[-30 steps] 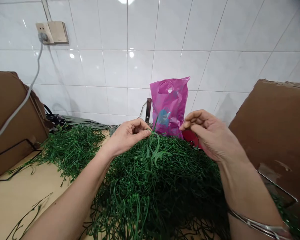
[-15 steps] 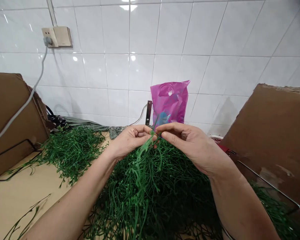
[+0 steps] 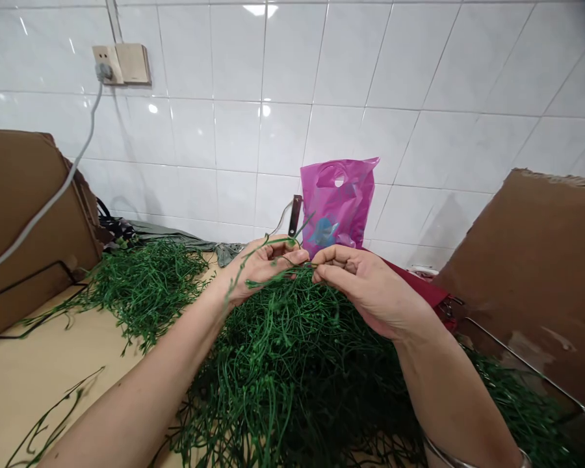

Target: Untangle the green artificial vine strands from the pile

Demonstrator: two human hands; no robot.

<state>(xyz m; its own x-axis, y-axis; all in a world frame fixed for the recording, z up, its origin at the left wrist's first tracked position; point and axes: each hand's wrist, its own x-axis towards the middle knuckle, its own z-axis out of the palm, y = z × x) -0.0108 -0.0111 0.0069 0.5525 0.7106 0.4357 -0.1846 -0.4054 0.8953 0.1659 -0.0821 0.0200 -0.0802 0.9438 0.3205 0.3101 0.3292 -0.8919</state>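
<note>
My left hand [image 3: 263, 265] pinches a thin green plastic stem [image 3: 268, 281], whose branching ends trail back over the wrist. Close beside it, my right hand [image 3: 348, 276] has thumb and forefinger pressed together on the same stem. The fingertips of both hands nearly meet above a large heap of green plastic stems [image 3: 283, 364]. Most of the stem between the fingers is hidden. Behind the hands stands a pink plastic bag [image 3: 338, 201] with something blue inside.
A smaller pile of green stems [image 3: 146, 286] lies at left on the table [image 3: 107, 338]. Cardboard boxes flank the work: one at left [image 3: 29, 201], one at right [image 3: 541, 273]. A grey cord [image 3: 85, 143] runs from a wall socket [image 3: 121, 64]. Something red [image 3: 414, 283] lies behind my right forearm.
The held stem has swung from hanging down in front to lying leftward across my left hand. My right hand's fingers have closed tighter and sit slightly lower. The view has shifted slightly.
</note>
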